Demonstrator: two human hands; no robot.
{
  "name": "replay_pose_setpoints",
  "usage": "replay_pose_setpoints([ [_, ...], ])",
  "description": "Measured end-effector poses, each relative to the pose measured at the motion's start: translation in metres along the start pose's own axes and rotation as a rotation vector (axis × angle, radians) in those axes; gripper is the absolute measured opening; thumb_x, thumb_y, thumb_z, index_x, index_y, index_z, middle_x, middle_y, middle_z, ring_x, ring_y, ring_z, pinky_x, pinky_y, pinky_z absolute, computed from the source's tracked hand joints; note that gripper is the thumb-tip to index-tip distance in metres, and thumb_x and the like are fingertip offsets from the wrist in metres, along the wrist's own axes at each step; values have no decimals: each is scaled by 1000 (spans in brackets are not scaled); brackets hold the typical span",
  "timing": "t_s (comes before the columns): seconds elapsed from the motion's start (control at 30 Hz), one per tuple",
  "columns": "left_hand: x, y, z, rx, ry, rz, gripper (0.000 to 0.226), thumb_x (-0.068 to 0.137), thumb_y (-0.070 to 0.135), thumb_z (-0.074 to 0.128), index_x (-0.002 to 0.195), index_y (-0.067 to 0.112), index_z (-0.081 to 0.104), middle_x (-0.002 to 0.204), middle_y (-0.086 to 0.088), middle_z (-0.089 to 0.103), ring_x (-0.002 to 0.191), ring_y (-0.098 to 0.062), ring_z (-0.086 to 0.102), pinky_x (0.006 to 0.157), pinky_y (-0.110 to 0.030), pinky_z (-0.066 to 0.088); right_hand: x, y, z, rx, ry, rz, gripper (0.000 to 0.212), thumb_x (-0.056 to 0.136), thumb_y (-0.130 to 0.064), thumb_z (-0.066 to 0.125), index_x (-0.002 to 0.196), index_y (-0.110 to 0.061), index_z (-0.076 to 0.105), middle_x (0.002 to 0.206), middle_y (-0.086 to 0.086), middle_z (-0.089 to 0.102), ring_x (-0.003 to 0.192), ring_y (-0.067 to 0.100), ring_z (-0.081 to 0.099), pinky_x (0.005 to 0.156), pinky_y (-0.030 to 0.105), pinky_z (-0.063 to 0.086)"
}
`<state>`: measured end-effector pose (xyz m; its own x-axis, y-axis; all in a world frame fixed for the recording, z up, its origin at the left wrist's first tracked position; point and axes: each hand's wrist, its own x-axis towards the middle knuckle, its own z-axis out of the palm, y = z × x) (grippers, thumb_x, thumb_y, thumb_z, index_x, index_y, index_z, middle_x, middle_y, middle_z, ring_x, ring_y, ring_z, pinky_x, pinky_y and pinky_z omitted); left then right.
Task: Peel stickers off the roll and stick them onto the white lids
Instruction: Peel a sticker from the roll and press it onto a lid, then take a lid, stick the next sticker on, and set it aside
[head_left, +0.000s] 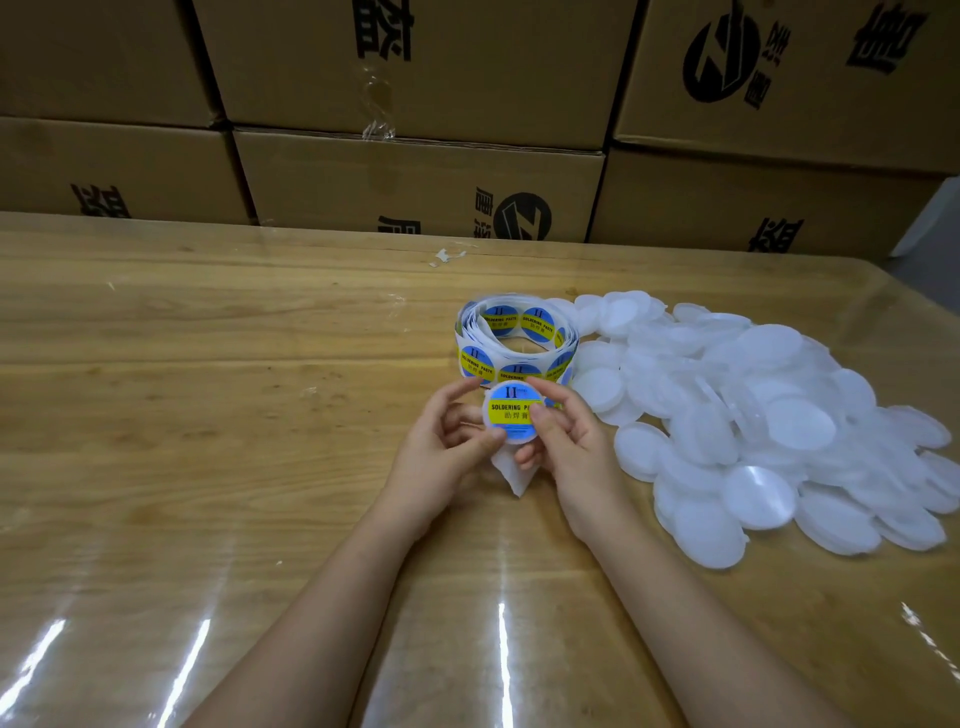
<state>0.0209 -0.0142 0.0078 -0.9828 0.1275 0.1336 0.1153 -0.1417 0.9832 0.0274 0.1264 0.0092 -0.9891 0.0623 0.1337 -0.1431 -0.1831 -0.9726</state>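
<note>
**Clerk:** Head view, item one?

**Checker:** One white lid (486, 411), held up above the table (208, 415), just in front of the sticker roll (514, 338). A round blue and yellow sticker (511, 413) reading "SOLDERING PASTE" covered its face.

**Clerk:** Hands?

**Checker:** Both were on that lid. The left hand (447, 441) pinched its left edge, thumb low and forefinger high. The right hand (566, 447) pinched the right side, with the thumb pressed on the sticker's face and the forefinger curled over the top rim.

**Clerk:** Item two?

**Checker:** A white strip of backing paper (511, 475) hung below the lid, between the two hands. I could not tell which hand held it.

**Clerk:** The roll?

**Checker:** It lay on its side on the table, loosely wound, with matching stickers showing on both the outer band and the inner turns.

**Clerk:** Stock of lids?

**Checker:** A loose pile of white lids (753, 415) lay to the right of the roll and the hands, overlapping and spread towards the table's right edge. None in the pile showed a sticker.

**Clerk:** Containers?

**Checker:** Brown cardboard boxes (415, 182) were stacked in two rows behind the table, printed in black. All were closed, one seam was taped, and the contents were not visible.

**Clerk:** Sundries?

**Checker:** One small white scrap (447, 255) lay near the far edge of the table.
</note>
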Motion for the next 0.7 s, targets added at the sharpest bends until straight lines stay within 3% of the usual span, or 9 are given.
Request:
replay_pose_setpoints([
  [0.1, 4, 7, -6, 4, 17, -7, 41, 82, -8, 63, 121, 5, 56, 83, -4, 67, 75, -11, 62, 75, -21, 51, -1, -1, 2, -4, -26, -3, 26, 97, -7, 49, 118, -21, 55, 72, 2, 67, 54, 9, 59, 55, 20, 51],
  [0.23, 16, 18, -42, 19, 268, 0, 33, 83, -3, 64, 112, 11, 61, 77, 3, 69, 69, -2, 64, 66, -13, 49, -2, -1, 4, -24, 5, -5, 30, 97, -7, 49, 125, -18, 50, 90, 5, 68, 58, 11, 61, 58, 22, 52],
  [0.37, 24, 12, -88, 410, 518, -53, 32, 85, 3, 63, 115, 13, 60, 85, -2, 66, 60, 3, 58, 53, -12, 44, 0, -1, 1, -9, 61, 10, 20, 98, -4, 45, 112, -13, 57, 84, 4, 65, 58, 12, 60, 58, 21, 51],
  [0.43, 25, 6, -99, 642, 551, -107, 31, 85, 10, 62, 115, 16, 61, 91, -2, 67, 70, -8, 59, 60, -23, 44, 0, 0, 1, -7, 70, 12, 20, 98, -2, 45, 104, -15, 59, 82, 5, 64, 57, 11, 60, 57, 21, 51],
  [0.57, 23, -3, -103, 1027, 580, -135, 35, 83, 21, 64, 117, 14, 61, 112, -12, 59, 102, -33, 56, 89, -42, 44, 1, 2, 1, -10, 90, 3, 18, 97, -1, 46, 100, -14, 59, 77, 4, 64, 55, 12, 59, 55, 22, 51],
  [0.63, 20, -2, -99, 1203, 581, -26, 31, 82, 19, 66, 112, 13, 65, 114, -14, 56, 102, -38, 52, 84, -44, 39, 1, 3, 0, -10, 99, 0, 18, 97, -1, 47, 98, -14, 60, 73, 0, 65, 55, 12, 58, 54, 22, 50],
  [0.7, 18, -1, -94, 1353, 467, 164, 19, 81, 17, 68, 99, 15, 71, 109, -9, 62, 95, -37, 53, 75, -41, 36, 2, 4, 0, -18, 100, -2, 18, 97, -1, 46, 97, -13, 60, 71, -2, 65, 55, 12, 58, 54, 22, 50],
])
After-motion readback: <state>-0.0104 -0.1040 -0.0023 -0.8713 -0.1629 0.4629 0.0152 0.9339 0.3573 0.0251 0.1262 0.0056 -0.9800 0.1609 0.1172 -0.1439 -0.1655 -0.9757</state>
